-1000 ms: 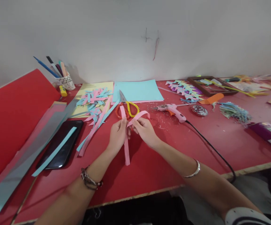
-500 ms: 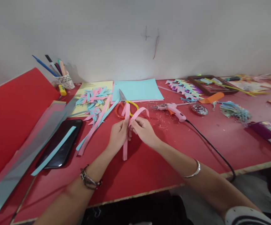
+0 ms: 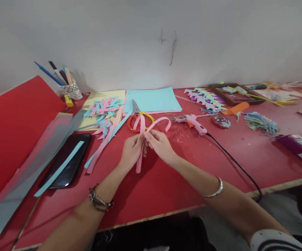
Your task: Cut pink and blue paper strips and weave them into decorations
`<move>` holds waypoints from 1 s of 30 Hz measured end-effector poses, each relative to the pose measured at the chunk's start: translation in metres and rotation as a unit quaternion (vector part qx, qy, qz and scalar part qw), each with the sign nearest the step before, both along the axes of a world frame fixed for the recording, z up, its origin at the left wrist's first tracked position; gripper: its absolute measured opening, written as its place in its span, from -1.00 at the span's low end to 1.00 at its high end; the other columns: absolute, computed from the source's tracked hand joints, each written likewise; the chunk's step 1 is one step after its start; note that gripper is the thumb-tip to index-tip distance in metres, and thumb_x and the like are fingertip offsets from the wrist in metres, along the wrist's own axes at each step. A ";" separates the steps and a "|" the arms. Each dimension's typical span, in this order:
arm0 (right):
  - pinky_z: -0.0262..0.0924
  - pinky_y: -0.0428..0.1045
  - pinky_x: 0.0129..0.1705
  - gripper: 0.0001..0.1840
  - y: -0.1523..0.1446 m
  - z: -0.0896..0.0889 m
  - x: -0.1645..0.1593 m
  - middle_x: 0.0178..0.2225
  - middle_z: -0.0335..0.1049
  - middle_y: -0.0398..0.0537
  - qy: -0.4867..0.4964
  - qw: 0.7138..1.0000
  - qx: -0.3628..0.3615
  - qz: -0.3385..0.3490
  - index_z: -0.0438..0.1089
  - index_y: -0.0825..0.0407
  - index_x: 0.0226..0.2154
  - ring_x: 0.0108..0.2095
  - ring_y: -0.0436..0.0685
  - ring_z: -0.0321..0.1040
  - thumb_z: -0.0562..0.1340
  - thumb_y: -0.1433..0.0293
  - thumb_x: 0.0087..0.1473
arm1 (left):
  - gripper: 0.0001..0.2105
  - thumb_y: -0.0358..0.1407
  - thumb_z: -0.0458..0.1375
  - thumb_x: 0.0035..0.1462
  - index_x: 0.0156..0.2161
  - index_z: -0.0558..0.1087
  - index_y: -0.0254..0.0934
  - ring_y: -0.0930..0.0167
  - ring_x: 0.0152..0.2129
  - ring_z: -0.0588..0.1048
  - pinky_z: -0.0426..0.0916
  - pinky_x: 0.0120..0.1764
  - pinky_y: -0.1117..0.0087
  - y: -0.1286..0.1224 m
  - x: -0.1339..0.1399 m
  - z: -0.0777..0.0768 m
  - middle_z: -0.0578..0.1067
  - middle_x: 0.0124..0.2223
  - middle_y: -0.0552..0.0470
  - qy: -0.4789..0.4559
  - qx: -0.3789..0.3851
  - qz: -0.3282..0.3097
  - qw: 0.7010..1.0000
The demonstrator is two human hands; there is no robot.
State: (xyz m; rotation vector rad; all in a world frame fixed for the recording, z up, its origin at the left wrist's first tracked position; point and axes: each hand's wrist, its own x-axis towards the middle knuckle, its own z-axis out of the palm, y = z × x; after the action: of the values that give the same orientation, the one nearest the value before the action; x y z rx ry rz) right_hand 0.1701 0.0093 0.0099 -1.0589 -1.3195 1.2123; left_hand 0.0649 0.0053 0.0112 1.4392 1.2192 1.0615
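Pink paper strips (image 3: 140, 162) are pinched between my two hands over the middle of the red table. My left hand (image 3: 133, 148) is closed on them, with tails hanging below its fingers and a loop standing above. Fingers of my right hand (image 3: 159, 143) pinch the strip close beside my left fingertips, and a curled end arches off to the right. Just behind the strips lie scissors (image 3: 140, 113) with red and yellow handles, their blades pointing away. Where the strips cross is partly covered by my fingers.
Cut pink and blue strips (image 3: 105, 108) lie on yellow paper to the left. A phone (image 3: 68, 158) bears a blue strip. Blue sheets (image 3: 153, 99) rest by the wall. Right are a pink glue gun (image 3: 193, 122) with a black cord (image 3: 232, 160) and a purple device (image 3: 297, 148).
The curled strip end on the right has swung a little outward and opened into a wider arch. The hanging tails have shifted slightly and sit a bit higher. Both hands keep nearly the same place.
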 end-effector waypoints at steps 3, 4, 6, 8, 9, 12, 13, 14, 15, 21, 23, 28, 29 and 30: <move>-0.08 -0.17 -0.66 -0.73 -0.001 0.001 -0.001 -0.75 0.06 -0.33 -0.022 1.000 0.012 0.003 0.10 0.04 -0.70 -0.74 -0.17 0.00 0.05 0.37 -0.03 | -0.61 -0.19 -0.09 0.11 -0.69 0.22 -0.27 0.56 -0.83 0.29 0.19 -0.69 0.57 -0.002 0.000 0.001 0.27 -0.79 0.16 0.012 0.025 0.016 0.999; -0.08 -0.17 -0.66 -0.73 -0.001 0.001 -0.001 -0.75 0.06 -0.33 -0.026 1.000 0.009 0.001 0.10 0.05 -0.71 -0.74 -0.17 0.00 0.05 0.41 -0.04 | -0.60 -0.16 -0.08 0.10 -0.70 0.22 -0.27 0.56 -0.85 0.27 0.18 -0.70 0.57 -0.002 0.001 0.002 0.26 -0.80 0.16 0.010 0.021 0.023 0.999; -0.10 -0.18 -0.67 -0.74 -0.001 0.001 -0.001 -0.77 0.04 -0.34 -0.026 1.000 -0.007 0.001 0.10 0.05 -0.72 -0.74 -0.17 -0.02 0.04 0.45 -0.07 | -0.60 -0.11 -0.06 0.09 -0.69 0.22 -0.27 0.56 -0.86 0.24 0.15 -0.74 0.56 -0.002 0.001 0.002 0.25 -0.80 0.17 -0.003 0.006 0.042 0.999; -0.13 -0.18 -0.68 -0.73 0.000 0.001 -0.001 -0.80 0.01 -0.35 -0.016 0.999 -0.027 0.004 0.10 0.05 -0.73 -0.76 -0.17 -0.05 0.04 0.46 -0.07 | -0.59 -0.07 -0.05 0.08 -0.68 0.22 -0.27 0.56 -0.86 0.24 0.15 -0.75 0.56 -0.002 0.001 0.003 0.25 -0.79 0.17 -0.020 -0.010 0.062 0.998; -0.13 -0.18 -0.68 -0.73 0.000 0.001 -0.001 -0.80 0.00 -0.35 -0.009 0.999 -0.035 0.006 0.09 0.05 -0.73 -0.76 -0.17 -0.06 0.04 0.45 -0.07 | -0.59 -0.07 -0.05 0.07 -0.68 0.22 -0.27 0.56 -0.86 0.24 0.16 -0.75 0.56 -0.001 0.000 0.003 0.25 -0.79 0.17 -0.028 -0.015 0.067 0.997; -0.10 -0.17 -0.68 -0.71 0.001 0.001 -0.001 -0.81 -0.02 -0.35 0.020 0.999 -0.041 0.001 0.07 0.03 -0.73 -0.76 -0.16 -0.02 0.03 0.41 -0.05 | -0.58 -0.08 -0.06 0.08 -0.68 0.23 -0.28 0.55 -0.84 0.27 0.18 -0.73 0.56 0.000 0.001 0.002 0.27 -0.77 0.15 -0.034 -0.033 0.041 0.998; -0.09 -0.17 -0.68 -0.71 0.001 0.001 0.000 -0.81 -0.02 -0.35 0.027 0.999 -0.039 -0.010 0.06 0.03 -0.73 -0.76 -0.15 -0.01 0.03 0.41 -0.04 | -0.59 -0.09 -0.07 0.09 -0.68 0.24 -0.28 0.55 -0.83 0.28 0.18 -0.72 0.56 0.000 0.001 0.001 0.29 -0.76 0.14 -0.030 -0.038 0.023 0.999; -0.09 -0.17 -0.68 -0.71 0.001 0.001 0.001 -0.81 -0.02 -0.35 0.031 0.999 -0.035 -0.024 0.06 0.03 -0.73 -0.76 -0.16 -0.02 0.03 0.41 -0.04 | -0.59 -0.10 -0.09 0.10 -0.67 0.26 -0.28 0.54 -0.82 0.29 0.18 -0.71 0.55 0.000 0.001 0.000 0.29 -0.76 0.13 -0.022 -0.039 0.006 0.999; -0.08 -0.18 -0.68 -0.71 0.002 0.000 0.001 -0.81 -0.02 -0.35 0.033 0.998 -0.031 -0.037 0.05 0.03 -0.73 -0.76 -0.16 -0.03 0.03 0.41 -0.04 | -0.59 -0.11 -0.10 0.11 -0.66 0.27 -0.28 0.54 -0.81 0.29 0.18 -0.70 0.55 0.000 0.002 -0.001 0.30 -0.75 0.13 -0.010 -0.033 -0.005 0.999; -0.03 -0.17 -0.66 -0.69 0.001 -0.001 0.002 -0.76 0.06 -0.31 0.000 1.000 0.012 -0.013 0.07 0.03 -0.71 -0.73 -0.14 0.03 0.06 0.33 -0.02 | -0.60 -0.22 -0.13 0.13 -0.70 0.23 -0.27 0.53 -0.76 0.29 0.14 -0.62 0.53 -0.002 0.001 -0.004 0.34 -0.72 0.11 0.088 0.082 0.027 0.992; -0.05 -0.17 -0.65 -0.71 0.000 -0.001 0.001 -0.75 0.05 -0.31 -0.019 0.999 0.025 -0.013 0.08 0.04 -0.72 -0.73 -0.16 0.01 0.05 0.38 -0.04 | -0.60 -0.23 -0.12 0.13 -0.71 0.22 -0.26 0.53 -0.76 0.28 0.12 -0.63 0.52 -0.003 0.000 -0.004 0.33 -0.73 0.11 0.104 0.101 0.040 0.989; -0.02 -0.18 -0.65 -0.72 -0.001 -0.001 0.001 -0.75 0.06 -0.32 -0.006 1.000 0.024 -0.005 0.08 0.04 -0.73 -0.74 -0.17 0.03 0.03 0.43 -0.05 | -0.56 -0.23 -0.15 0.15 -0.71 0.25 -0.27 0.52 -0.75 0.30 0.15 -0.61 0.52 -0.003 0.001 -0.001 0.34 -0.73 0.10 0.071 0.084 0.067 0.992; 0.00 -0.18 -0.65 -0.72 0.000 -0.002 0.001 -0.74 0.06 -0.32 0.000 1.000 0.025 -0.009 0.07 0.03 -0.72 -0.74 -0.16 0.05 0.04 0.42 -0.05 | -0.56 -0.22 -0.15 0.15 -0.71 0.25 -0.27 0.51 -0.75 0.31 0.16 -0.61 0.52 -0.003 0.001 -0.001 0.35 -0.72 0.09 0.059 0.075 0.066 0.993; 0.02 -0.17 -0.65 -0.71 0.000 -0.002 0.001 -0.75 0.06 -0.32 0.008 1.000 0.025 -0.015 0.06 0.03 -0.72 -0.74 -0.16 0.06 0.04 0.40 -0.04 | -0.57 -0.21 -0.15 0.15 -0.70 0.26 -0.27 0.51 -0.74 0.32 0.16 -0.60 0.52 -0.002 0.002 -0.001 0.35 -0.72 0.09 0.047 0.067 0.057 0.995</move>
State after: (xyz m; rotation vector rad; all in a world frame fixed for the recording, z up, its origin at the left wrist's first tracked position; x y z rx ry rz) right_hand 0.1715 0.0091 0.0081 -1.0287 -1.3113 1.1583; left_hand 0.0664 0.0030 0.0101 1.5525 1.3330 1.1836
